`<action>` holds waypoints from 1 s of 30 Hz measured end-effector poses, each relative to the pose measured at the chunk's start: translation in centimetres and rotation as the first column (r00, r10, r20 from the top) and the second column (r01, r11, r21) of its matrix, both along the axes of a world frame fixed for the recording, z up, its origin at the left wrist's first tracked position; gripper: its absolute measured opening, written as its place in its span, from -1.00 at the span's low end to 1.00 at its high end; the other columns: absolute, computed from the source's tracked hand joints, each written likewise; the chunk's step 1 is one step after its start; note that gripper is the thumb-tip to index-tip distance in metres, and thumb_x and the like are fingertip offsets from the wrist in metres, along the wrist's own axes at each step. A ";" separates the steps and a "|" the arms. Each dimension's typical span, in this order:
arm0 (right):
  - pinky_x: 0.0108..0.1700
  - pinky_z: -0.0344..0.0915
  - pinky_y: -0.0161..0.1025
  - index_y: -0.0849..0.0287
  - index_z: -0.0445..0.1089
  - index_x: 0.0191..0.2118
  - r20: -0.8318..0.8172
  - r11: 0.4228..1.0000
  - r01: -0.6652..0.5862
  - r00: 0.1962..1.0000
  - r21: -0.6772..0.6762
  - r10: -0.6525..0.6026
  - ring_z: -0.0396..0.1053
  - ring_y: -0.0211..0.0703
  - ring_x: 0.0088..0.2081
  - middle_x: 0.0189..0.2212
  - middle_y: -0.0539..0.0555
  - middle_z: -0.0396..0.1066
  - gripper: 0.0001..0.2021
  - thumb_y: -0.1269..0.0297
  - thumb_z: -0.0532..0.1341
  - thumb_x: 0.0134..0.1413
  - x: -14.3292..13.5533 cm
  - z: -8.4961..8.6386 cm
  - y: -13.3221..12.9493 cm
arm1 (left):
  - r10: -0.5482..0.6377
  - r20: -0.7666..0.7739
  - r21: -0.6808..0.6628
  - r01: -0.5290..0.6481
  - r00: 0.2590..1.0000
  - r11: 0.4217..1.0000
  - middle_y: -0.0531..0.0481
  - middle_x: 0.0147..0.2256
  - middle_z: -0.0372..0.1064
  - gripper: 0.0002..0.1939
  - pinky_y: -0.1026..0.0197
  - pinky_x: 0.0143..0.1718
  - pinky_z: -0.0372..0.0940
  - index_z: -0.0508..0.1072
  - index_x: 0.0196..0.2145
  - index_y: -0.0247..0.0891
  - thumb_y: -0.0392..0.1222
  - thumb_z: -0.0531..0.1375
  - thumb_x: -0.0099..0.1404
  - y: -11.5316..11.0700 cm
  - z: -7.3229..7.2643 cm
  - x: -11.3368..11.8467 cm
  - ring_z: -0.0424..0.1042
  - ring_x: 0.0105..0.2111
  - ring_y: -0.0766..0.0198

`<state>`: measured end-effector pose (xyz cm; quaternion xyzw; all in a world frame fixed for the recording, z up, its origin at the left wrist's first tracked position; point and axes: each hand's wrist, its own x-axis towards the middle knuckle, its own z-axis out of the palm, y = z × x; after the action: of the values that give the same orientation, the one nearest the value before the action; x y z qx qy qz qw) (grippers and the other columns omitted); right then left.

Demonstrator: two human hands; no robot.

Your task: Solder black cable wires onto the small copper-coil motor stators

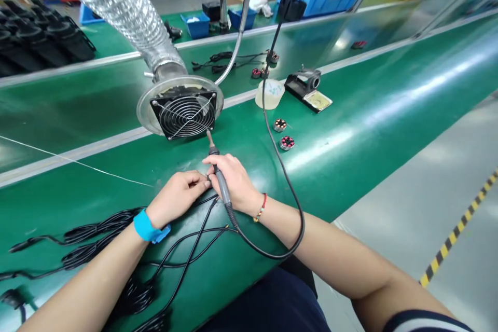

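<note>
My right hand [235, 181] is closed around a soldering iron [222, 184]. Its tip points up and away, just below the fan's lower right corner. Close beside it on the left, my left hand [179, 194] has its thumb and fingers pinched together, almost touching my right fingers. A small dark thing shows at the left fingertips, too covered to make out. Black cables [196, 241] run under and in front of both hands. More coiled black cables [97, 231] lie to the left. The iron's cord [298, 238] loops over my right forearm.
A fan with a wire guard [189, 116] hangs from a foil duct [116, 5] just beyond my hands. Two small wound motor cores [287, 142] sit to the right. Behind them are a whitish lump [270, 94] and a soldering iron stand [307, 88]. A thin wire [78, 162] crosses from the left.
</note>
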<state>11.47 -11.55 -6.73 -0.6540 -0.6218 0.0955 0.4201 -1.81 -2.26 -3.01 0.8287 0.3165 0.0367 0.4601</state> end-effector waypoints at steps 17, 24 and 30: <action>-0.06 0.39 -0.08 0.10 0.28 0.01 -0.184 0.967 0.135 0.978 0.217 -0.096 0.39 -0.08 -0.19 -0.31 0.05 0.42 -0.59 0.53 0.08 0.01 1.8 1.2 -1.2 | 0.617 0.117 0.278 -0.622 0.778 0.732 -0.11 -0.22 0.55 -0.71 0.10 -0.04 0.31 0.56 -0.43 -0.22 -0.06 0.08 0.12 8.0 0.8 -3.1 0.45 -0.08 -0.01; -0.07 0.41 -0.07 0.10 0.28 0.01 -0.180 0.965 0.099 0.982 0.244 -0.055 0.40 -0.07 -0.19 -0.30 0.06 0.43 -0.59 0.54 0.09 0.01 1.6 1.8 -1.7 | 0.676 0.186 0.246 -0.700 0.713 0.670 -0.08 -0.38 0.55 -0.73 0.12 -0.20 0.34 0.54 -0.45 -0.24 -0.05 0.10 0.11 9.9 1.2 -3.9 0.48 -0.18 -0.01; -0.07 0.41 -0.07 0.09 0.27 0.01 -0.177 0.966 0.070 0.984 0.249 -0.026 0.40 -0.07 -0.18 -0.28 0.07 0.43 -0.60 0.52 0.10 0.02 1.5 2.4 -2.2 | 0.595 0.314 0.220 -0.666 0.740 0.713 0.16 -0.70 0.25 -0.65 0.25 -0.50 0.23 0.49 -0.33 -0.17 0.12 0.08 0.25 10.8 3.5 -7.4 0.35 -0.58 0.26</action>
<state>13.01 -13.75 -4.34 -0.5988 -0.5744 0.0609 0.5547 -9.25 8.54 0.50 0.7229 0.5182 0.3342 0.3116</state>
